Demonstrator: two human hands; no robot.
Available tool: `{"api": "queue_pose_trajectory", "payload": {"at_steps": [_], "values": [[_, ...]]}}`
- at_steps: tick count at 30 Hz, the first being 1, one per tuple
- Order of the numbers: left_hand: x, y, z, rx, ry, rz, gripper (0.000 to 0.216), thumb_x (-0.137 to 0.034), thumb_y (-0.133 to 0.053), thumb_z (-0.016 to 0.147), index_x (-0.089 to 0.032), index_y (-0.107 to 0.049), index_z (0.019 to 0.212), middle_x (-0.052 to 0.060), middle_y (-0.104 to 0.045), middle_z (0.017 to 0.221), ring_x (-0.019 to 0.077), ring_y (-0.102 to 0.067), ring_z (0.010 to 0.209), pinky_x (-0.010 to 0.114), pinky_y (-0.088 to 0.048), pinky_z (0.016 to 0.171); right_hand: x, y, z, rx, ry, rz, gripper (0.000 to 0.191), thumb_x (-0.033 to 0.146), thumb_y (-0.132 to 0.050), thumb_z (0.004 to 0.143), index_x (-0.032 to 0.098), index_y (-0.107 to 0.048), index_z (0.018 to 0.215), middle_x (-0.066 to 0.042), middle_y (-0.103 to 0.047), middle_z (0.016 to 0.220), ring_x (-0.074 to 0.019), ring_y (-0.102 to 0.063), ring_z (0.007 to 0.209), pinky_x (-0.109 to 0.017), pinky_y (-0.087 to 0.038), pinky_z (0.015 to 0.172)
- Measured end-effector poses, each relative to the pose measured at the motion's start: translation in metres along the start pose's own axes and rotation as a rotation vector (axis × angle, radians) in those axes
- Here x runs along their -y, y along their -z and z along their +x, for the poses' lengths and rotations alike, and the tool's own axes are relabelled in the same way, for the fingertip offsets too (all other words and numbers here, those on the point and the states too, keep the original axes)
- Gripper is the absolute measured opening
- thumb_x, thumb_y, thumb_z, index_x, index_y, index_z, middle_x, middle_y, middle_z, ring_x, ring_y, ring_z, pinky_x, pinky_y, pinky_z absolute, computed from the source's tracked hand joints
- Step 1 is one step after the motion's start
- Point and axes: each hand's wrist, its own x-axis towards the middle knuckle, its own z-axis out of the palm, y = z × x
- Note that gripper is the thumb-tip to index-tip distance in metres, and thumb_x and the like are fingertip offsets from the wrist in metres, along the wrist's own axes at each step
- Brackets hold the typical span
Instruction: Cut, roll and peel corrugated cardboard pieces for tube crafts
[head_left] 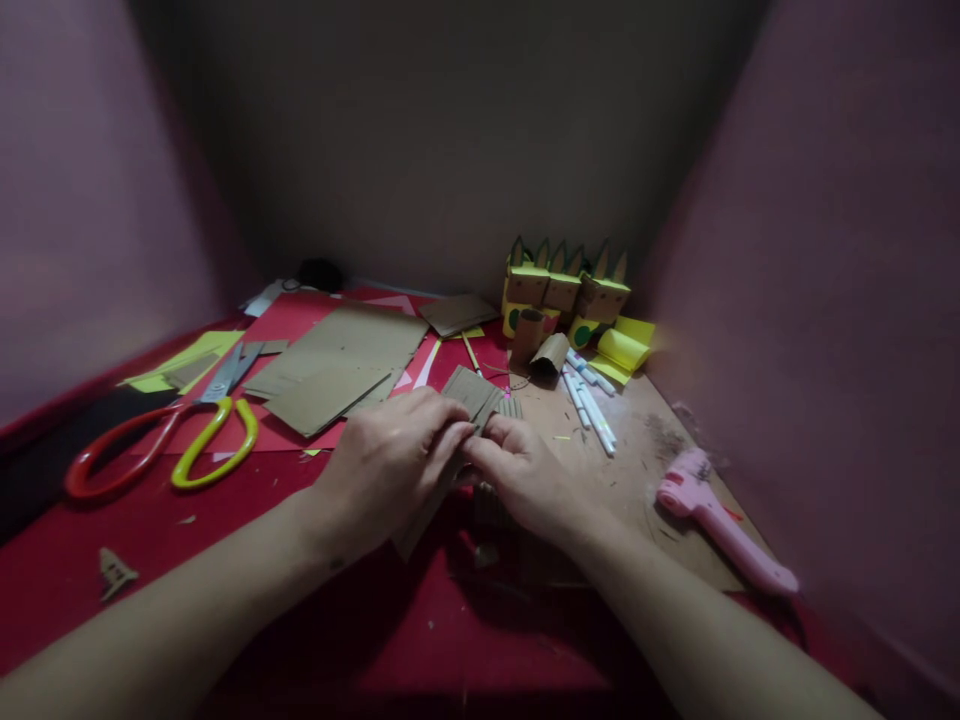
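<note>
Left hand (401,450), right hand (521,465): each grip pinching corrugated cardboard (474,391); dark marks (699,465) on pink glue gun (724,530) unreadable.

1. Legible text, labels, brands, numbers, signs: none anywhere in view.
2. Pink glue gun (724,528) — dark specks near its front end; too small and blurred to tell whether lettering.
3. White pens (596,415) — coloured bands on some barrels; any print too fine to read.
4. Scissors (223,377): blades dim, no mark can be made out.
5. Cardboard figures (529,286): dark dots and green rounds, no letters or numerals discernible.
6. Cardboard in the hands (474,392): ridges visible, nothing readable.
</note>
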Motion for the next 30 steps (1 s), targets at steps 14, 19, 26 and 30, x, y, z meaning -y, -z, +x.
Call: {"api": "queue_pose_trajectory", "payload": {"at_steps": [14, 19, 26, 30], "values": [[-0.020, 0.012, 0.017, 0.203, -0.010, 0.258, 0.012, -0.016, -0.054, 0.075, -0.020, -0.051, 0.065, 0.005, -0.054, 0.064, 0.0170, -0.044, 0.051, 0.030, -0.026, 0.047, 0.001, 0.001, -0.003, -0.093, 0.122, -0.278, 0.016, 0.025, -0.053, 0.076, 0.020, -0.047, 0.061, 0.004, -0.047, 0.058, -0.0115, -0.047, 0.057, -0.025, -0.040, 0.055], [-0.029, 0.014, 0.026, 0.233, 0.030, 0.295, 0.014, -0.009, -0.051, 0.064, -0.022, -0.045, 0.062, 0.001, -0.041, 0.055, 0.0144, -0.029, 0.045, 0.031, -0.017, 0.046, 0.005, 0.001, -0.004, -0.083, 0.217, -0.343, 0.017, 0.024, -0.046, 0.076, 0.021, -0.046, 0.059, 0.005, -0.046, 0.059, -0.0100, -0.042, 0.056, -0.024, -0.038, 0.056], [-0.020, 0.014, 0.032, 0.139, 0.170, 0.012, 0.016, -0.025, -0.046, 0.072, -0.021, -0.044, 0.057, -0.001, -0.046, 0.053, 0.0136, -0.042, 0.050, 0.026, -0.029, 0.051, 0.003, 0.001, -0.001, 0.003, 0.239, -0.122, 0.013, 0.020, -0.047, 0.075, 0.019, -0.054, 0.065, 0.005, -0.055, 0.062, -0.0096, -0.054, 0.059, -0.023, -0.047, 0.061], [-0.014, 0.011, 0.032, 0.119, 0.277, -0.138, 0.015, -0.024, -0.046, 0.070, -0.021, -0.052, 0.056, -0.003, -0.047, 0.050, 0.0124, -0.042, 0.049, 0.025, -0.030, 0.050, 0.001, 0.000, 0.000, 0.028, 0.163, -0.012, 0.014, 0.021, -0.049, 0.077, 0.019, -0.058, 0.067, 0.005, -0.057, 0.059, -0.0104, -0.059, 0.058, -0.025, -0.052, 0.065]]}}
